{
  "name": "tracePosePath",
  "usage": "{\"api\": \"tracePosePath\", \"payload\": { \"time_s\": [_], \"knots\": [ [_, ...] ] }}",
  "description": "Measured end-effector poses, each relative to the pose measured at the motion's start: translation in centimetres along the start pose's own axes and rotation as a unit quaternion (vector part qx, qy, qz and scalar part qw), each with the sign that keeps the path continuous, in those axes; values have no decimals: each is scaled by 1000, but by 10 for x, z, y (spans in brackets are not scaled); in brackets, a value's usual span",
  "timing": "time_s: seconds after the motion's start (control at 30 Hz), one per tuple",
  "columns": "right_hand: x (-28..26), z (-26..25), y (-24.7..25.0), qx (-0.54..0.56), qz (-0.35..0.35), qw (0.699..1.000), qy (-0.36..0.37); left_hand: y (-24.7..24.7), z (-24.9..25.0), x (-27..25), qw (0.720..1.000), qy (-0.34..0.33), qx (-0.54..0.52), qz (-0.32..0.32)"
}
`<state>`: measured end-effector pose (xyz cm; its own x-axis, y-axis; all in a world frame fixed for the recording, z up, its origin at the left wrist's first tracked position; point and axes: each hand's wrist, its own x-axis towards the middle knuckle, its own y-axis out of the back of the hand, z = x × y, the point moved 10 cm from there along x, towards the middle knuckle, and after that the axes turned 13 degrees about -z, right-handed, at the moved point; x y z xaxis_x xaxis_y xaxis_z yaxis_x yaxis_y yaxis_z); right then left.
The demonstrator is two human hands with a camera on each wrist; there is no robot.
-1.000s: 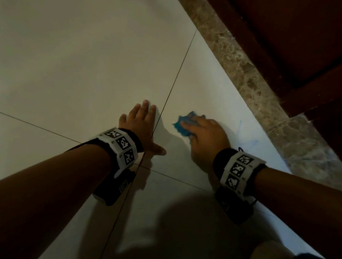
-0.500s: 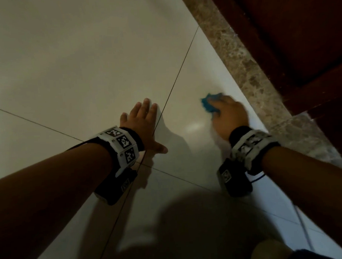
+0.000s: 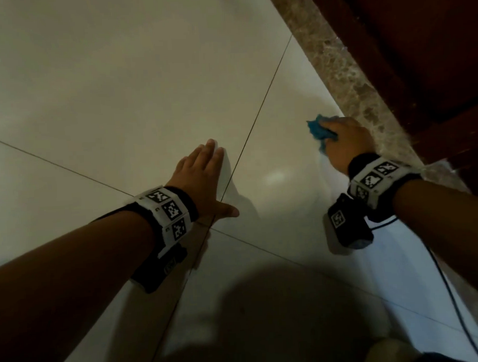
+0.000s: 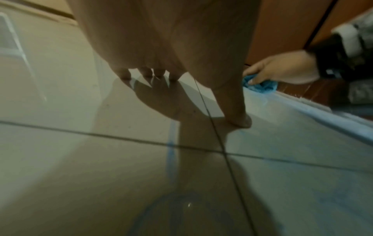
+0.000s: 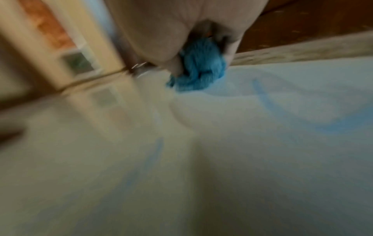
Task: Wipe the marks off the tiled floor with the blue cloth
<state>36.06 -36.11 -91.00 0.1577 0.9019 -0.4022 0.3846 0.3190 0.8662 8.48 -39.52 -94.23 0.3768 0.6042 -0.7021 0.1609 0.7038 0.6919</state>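
My right hand [image 3: 342, 142] grips a bunched blue cloth [image 3: 318, 130] and holds it against the pale tiled floor [image 3: 121, 90], close to the marbled border strip. The left wrist view shows the cloth [image 4: 260, 85] under those curled fingers, and it [image 5: 199, 70] fills the palm in the blurred right wrist view. Faint blue marks [image 5: 260, 94] streak the tile near the cloth. More blue marks [image 4: 171, 143] run beside the grout cross. My left hand [image 3: 202, 176] lies flat on the floor with straight fingers and thumb spread out, holding nothing.
A speckled stone border [image 3: 345, 71] edges the tiles on the right, with dark wood [image 3: 417, 52] behind it. Dark grout lines [image 3: 260, 112] cross near my left thumb. A black cable [image 3: 438, 268] trails from my right wrist over the floor.
My right hand has swept the cloth away from the left hand, up and to the right toward the stone border. The left hand has stayed planted flat.
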Motion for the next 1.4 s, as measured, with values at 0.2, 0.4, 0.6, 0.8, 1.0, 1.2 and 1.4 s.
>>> {"api": "tracePosePath", "payload": {
  "time_s": [0.2,0.4,0.6,0.8,1.0,1.2,1.4],
  "knots": [
    [-33,-64,-46,24,-7,996,81,1,1,-2,1000,-1,-2,-3],
    [-97,-135,-92,-55,-17,989,138,-2,-4,-5,999,-24,23,-5],
    [-73,-154,-54,136,-35,976,166,-1,-37,-24,1000,4,-20,-12],
    [-43,-254,-62,107,-88,948,285,-7,-99,-68,994,101,-51,2],
    [-58,-287,-129,-50,-162,925,340,-39,-133,-124,967,228,-113,-24],
    [-61,-303,-136,-34,-180,916,357,-46,-111,-189,940,289,-180,-8],
    [-128,-340,-181,-108,-222,875,417,-105,-122,-258,905,359,-227,-30]
  ]
}}
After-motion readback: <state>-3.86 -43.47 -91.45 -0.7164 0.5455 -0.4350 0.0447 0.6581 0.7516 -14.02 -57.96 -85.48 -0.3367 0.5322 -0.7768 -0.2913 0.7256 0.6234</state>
